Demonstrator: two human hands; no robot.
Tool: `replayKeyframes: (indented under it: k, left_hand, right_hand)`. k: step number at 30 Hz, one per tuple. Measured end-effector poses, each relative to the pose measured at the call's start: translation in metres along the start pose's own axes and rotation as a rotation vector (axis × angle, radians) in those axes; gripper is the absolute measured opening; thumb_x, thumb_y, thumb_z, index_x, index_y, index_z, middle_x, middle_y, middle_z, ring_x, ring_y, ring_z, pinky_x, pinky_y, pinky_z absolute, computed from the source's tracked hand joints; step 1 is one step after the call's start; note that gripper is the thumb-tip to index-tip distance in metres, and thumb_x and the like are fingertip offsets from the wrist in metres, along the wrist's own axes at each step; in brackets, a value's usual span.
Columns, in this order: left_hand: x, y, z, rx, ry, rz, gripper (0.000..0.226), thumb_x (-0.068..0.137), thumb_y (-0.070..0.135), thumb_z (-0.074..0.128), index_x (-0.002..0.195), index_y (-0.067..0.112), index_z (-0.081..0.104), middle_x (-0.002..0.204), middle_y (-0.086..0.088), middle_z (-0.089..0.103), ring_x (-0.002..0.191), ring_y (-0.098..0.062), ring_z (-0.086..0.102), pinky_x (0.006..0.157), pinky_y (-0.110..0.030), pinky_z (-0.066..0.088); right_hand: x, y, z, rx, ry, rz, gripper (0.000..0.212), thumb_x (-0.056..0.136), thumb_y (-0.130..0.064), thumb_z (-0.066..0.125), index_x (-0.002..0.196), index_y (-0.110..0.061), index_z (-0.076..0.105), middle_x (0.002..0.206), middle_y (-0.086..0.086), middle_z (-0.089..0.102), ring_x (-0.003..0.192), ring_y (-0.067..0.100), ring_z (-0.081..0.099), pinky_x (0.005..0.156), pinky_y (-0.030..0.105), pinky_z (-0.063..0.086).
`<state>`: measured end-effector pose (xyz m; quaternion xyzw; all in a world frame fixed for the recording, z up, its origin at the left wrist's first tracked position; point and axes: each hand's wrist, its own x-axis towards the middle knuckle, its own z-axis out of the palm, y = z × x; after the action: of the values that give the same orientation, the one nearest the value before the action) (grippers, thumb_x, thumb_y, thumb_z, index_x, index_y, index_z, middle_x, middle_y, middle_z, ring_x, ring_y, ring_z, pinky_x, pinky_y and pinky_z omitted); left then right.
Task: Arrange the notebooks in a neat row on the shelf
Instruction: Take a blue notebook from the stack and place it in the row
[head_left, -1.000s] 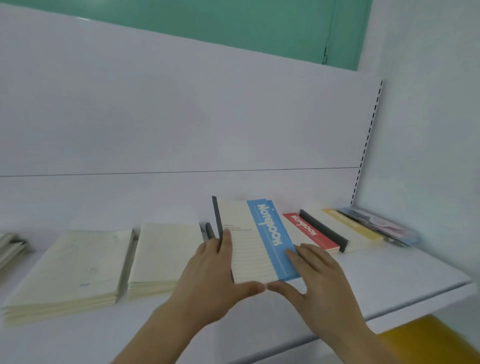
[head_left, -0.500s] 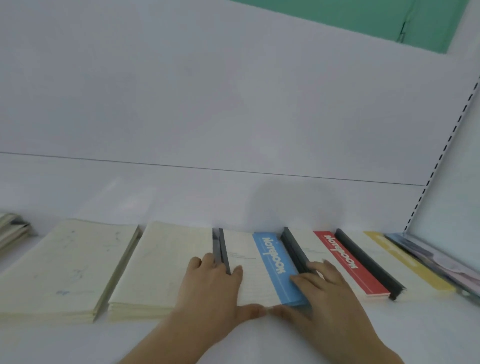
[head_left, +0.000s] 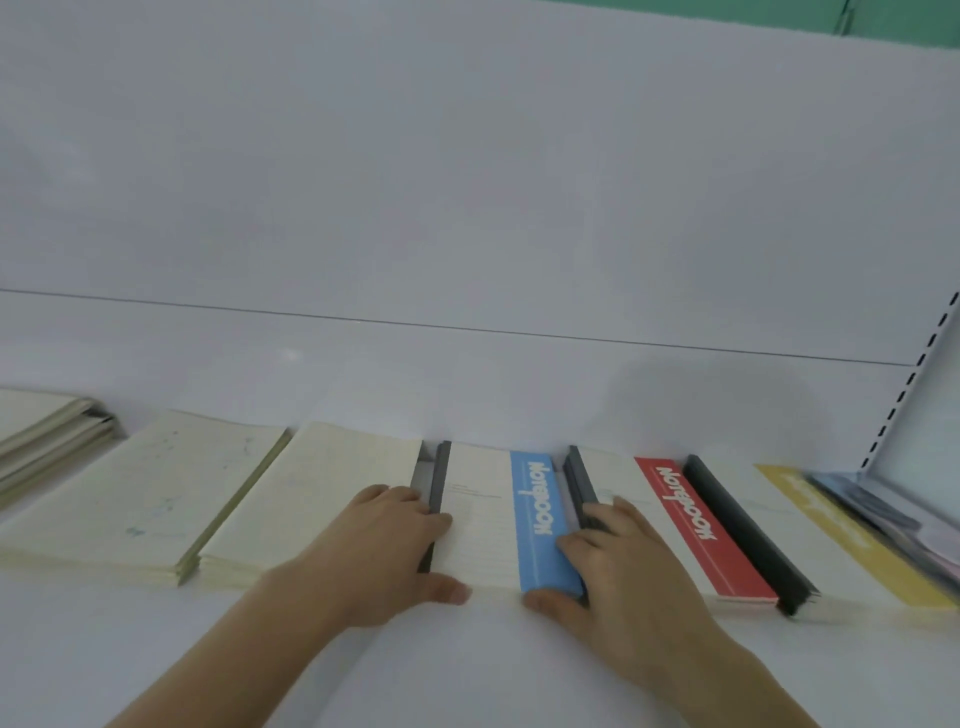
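Note:
A notebook with a blue band (head_left: 498, 514) lies flat on the white shelf (head_left: 467, 670), in a row of notebooks. My left hand (head_left: 379, 551) rests against its left edge, fingers over the dark spine, thumb at the front edge. My right hand (head_left: 613, 566) presses its right edge, thumb at the front corner. To its right lie a red-banded notebook (head_left: 691, 525) and a yellow-banded one (head_left: 831, 530). Two cream stacks (head_left: 306, 499) (head_left: 145, 499) lie to the left.
More notebooks (head_left: 47, 431) are piled at the far left. Bluish booklets (head_left: 893, 514) lie at the far right against the shelf's side wall with its slotted upright (head_left: 914, 379). The white back panel (head_left: 467, 234) rises behind the row.
The blue-banded notebook, tilted up a second ago, now lies flat in the row. Both hands have slid to its side edges, and my view has moved closer.

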<state>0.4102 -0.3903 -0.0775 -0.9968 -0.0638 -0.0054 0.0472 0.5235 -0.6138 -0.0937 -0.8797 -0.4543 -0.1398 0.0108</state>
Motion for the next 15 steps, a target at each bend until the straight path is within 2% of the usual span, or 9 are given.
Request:
replayKeyframes:
  k: [3, 7, 9, 11, 15]
  left_hand:
    - [0.000, 0.003, -0.004, -0.016, -0.050, -0.043, 0.066, 0.083, 0.077, 0.047, 0.130, 0.030, 0.053, 0.105, 0.007, 0.058, 0.112, -0.016, 0.048, 0.103, -0.032, 0.033]
    - [0.001, 0.013, -0.006, -0.037, -0.084, -0.109, 0.069, 0.082, 0.076, 0.050, 0.130, 0.026, 0.054, 0.104, 0.002, 0.058, 0.108, -0.019, 0.051, 0.100, -0.033, 0.037]
    - [0.002, 0.017, -0.008, -0.027, -0.083, -0.119, 0.069, 0.082, 0.075, 0.052, 0.129, 0.025, 0.054, 0.105, 0.000, 0.059, 0.107, -0.021, 0.052, 0.098, -0.033, 0.038]
    - [0.002, 0.019, -0.009, -0.026, -0.087, -0.130, 0.069, 0.082, 0.073, 0.054, 0.130, 0.024, 0.053, 0.107, -0.001, 0.059, 0.109, -0.022, 0.052, 0.097, -0.033, 0.039]
    - [0.002, 0.021, -0.009, -0.013, -0.099, -0.131, 0.074, 0.080, 0.076, 0.054, 0.132, 0.024, 0.052, 0.110, -0.001, 0.059, 0.111, -0.023, 0.051, 0.099, -0.034, 0.039]
  right_hand:
    - [-0.002, 0.001, -0.001, 0.020, 0.011, -0.029, 0.080, 0.080, -0.080, 0.021, 0.115, -0.022, 0.064, 0.112, -0.007, 0.067, 0.125, 0.020, 0.044, 0.118, 0.038, 0.017]
    - [0.001, 0.007, -0.010, 0.037, -0.075, -0.054, 0.101, 0.066, -0.085, 0.002, 0.129, -0.024, 0.053, 0.129, -0.007, 0.058, 0.135, 0.018, 0.029, 0.120, 0.036, 0.004]
    - [0.003, 0.011, -0.012, 0.065, -0.102, -0.068, 0.105, 0.062, -0.084, 0.000, 0.131, -0.024, 0.051, 0.132, -0.006, 0.056, 0.138, 0.018, 0.025, 0.120, 0.036, 0.003]
    - [0.004, 0.012, -0.008, 0.067, -0.122, -0.089, 0.101, 0.068, -0.087, 0.006, 0.132, -0.023, 0.050, 0.133, -0.005, 0.055, 0.139, 0.017, 0.024, 0.120, 0.037, 0.004]
    - [0.004, 0.014, -0.004, 0.063, -0.119, -0.084, 0.076, 0.083, -0.077, 0.029, 0.133, -0.023, 0.048, 0.132, -0.006, 0.054, 0.136, 0.017, 0.028, 0.120, 0.036, 0.007]
